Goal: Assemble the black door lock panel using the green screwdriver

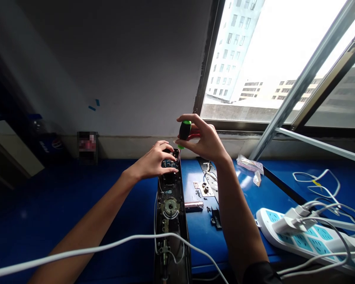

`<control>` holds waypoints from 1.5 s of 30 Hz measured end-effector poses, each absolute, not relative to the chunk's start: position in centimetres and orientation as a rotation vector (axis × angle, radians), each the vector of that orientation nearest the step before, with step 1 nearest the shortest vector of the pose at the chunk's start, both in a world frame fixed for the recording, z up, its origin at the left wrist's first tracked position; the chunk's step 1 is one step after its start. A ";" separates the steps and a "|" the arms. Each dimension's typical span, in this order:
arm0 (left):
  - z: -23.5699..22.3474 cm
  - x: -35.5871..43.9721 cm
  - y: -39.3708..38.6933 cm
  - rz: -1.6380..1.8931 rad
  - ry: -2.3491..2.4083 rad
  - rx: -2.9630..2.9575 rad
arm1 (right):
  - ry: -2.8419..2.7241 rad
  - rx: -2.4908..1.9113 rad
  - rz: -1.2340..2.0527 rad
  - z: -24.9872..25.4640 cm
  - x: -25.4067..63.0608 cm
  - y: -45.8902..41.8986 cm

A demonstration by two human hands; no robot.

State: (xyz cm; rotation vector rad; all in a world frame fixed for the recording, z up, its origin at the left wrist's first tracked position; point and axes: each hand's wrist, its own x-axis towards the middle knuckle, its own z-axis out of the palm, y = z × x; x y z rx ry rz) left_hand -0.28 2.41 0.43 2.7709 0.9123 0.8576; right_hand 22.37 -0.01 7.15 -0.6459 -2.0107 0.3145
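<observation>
Two hands busy here: right hand [205, 140] pinching a black-and-green screwdriver [185, 130] above the opened door lock [168, 197], left hand [154, 161] fingers spread over its circuit board [169, 163], steadying it.

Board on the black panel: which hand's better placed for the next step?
Right, probably: the right hand grips the screwdriver just above the board, while the left hand rests on the panel with its fingers over the board.
</observation>
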 end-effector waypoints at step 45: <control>0.5 -0.6 1.9 0.535 1.158 2.571 | -1.912 -0.505 0.338 7.6 22.5 -0.1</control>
